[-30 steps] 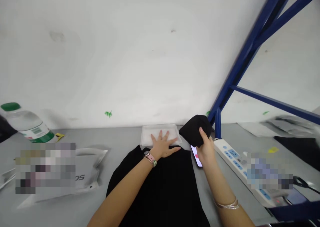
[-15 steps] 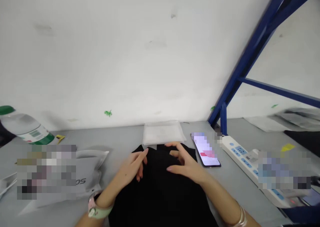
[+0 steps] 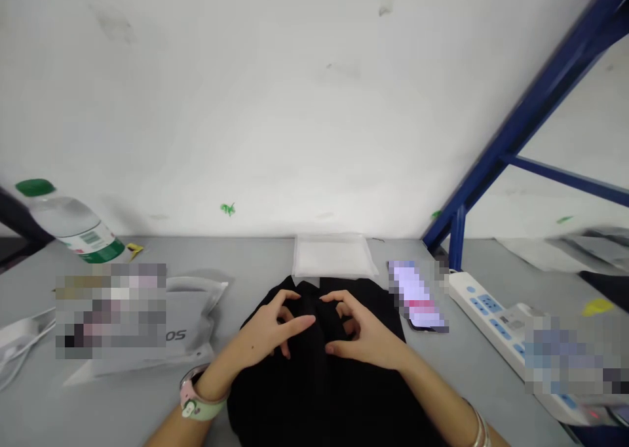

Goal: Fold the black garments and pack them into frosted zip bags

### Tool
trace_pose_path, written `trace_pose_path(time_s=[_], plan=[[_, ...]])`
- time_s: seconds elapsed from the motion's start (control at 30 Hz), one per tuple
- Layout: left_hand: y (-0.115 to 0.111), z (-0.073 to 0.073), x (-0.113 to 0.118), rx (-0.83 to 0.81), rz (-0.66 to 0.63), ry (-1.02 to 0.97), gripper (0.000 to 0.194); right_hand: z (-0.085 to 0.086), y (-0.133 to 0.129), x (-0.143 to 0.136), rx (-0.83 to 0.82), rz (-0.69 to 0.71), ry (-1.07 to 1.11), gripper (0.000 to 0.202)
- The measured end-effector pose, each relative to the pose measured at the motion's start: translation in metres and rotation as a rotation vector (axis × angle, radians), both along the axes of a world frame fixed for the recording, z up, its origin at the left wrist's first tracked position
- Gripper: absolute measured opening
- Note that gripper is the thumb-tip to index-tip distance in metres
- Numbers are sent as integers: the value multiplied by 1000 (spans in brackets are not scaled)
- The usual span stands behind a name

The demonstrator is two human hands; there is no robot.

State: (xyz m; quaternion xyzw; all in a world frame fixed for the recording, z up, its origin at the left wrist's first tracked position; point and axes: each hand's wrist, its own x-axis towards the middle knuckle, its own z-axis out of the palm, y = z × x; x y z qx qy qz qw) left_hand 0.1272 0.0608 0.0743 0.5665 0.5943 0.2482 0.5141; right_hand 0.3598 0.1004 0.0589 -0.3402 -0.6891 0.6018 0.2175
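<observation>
A black garment (image 3: 314, 394) lies on the table in front of me, its kind not clear from its dark folds. My left hand (image 3: 270, 329) rests on its upper left part, fingers curved, thumb held away from the index finger. Opposite it, my right hand (image 3: 361, 332) touches the cloth with thumb and index finger spread in a C shape and the other fingers curled. Between the two hands the fabric rises in a loose fold. Just beyond the garment's top edge lies a flat white translucent packet (image 3: 334, 255).
To the left are a green-capped bottle (image 3: 81, 227), a frosted plastic bag (image 3: 189, 322) and a white object (image 3: 24, 334). A phone (image 3: 417, 296) with its screen lit and a white power strip (image 3: 496, 322) lie right, near a blue metal frame (image 3: 521, 132). A wall (image 3: 275, 106) stands behind.
Both hands have come down closer together onto the cloth. Its upper middle, smoother before, is now bunched into a fold. The view has shifted slightly.
</observation>
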Motion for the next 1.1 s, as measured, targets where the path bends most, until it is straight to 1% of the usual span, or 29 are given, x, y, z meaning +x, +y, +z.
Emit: trace_pose_path(time_s=[0.07,0.1,0.13,0.23,0.3,0.33,0.4,0.47,0.5,0.57,0.6,0.7,0.77,0.8,0.93,0.97,1.03,1.1], plan=[[-2,2,-1,-3,-36,5,69,0,-2,-2,14,-9,-26,84],[-2,3,-3,6,-53,18,71,1,-3,-2,25,-3,-36,85],[-2,4,-4,23,-68,41,73,3,-2,0,41,7,-44,82],[1,7,-12,87,-121,108,75,8,3,11,34,58,-104,59],[3,10,-17,148,-159,127,64,12,9,20,39,51,-190,50],[4,13,-18,168,-175,131,53,13,11,24,80,24,-239,47],[5,17,-19,172,-192,139,36,14,13,27,223,-49,-303,44],[4,19,-19,151,-208,155,28,14,12,26,330,-65,-307,48],[3,19,-18,154,-217,169,28,14,11,24,337,-40,-297,55],[3,17,-20,181,-242,200,37,13,9,20,302,19,-276,73],[4,16,-21,190,-258,205,39,12,8,18,277,34,-275,79],[5,14,-29,160,-297,166,39,12,11,21,237,48,-266,81],[6,15,-34,147,-302,142,38,14,17,28,254,82,-230,76],[6,17,-36,146,-296,142,38,16,20,33,274,109,-205,70],[4,20,-41,131,-263,169,38,19,37,59,364,206,-150,30],[4,21,-42,123,-256,175,38,18,41,67,371,214,-173,26],[3,22,-43,119,-246,186,37,17,48,82,370,202,-259,26],[3,23,-44,119,-250,197,35,17,53,95,360,158,-332,27]])
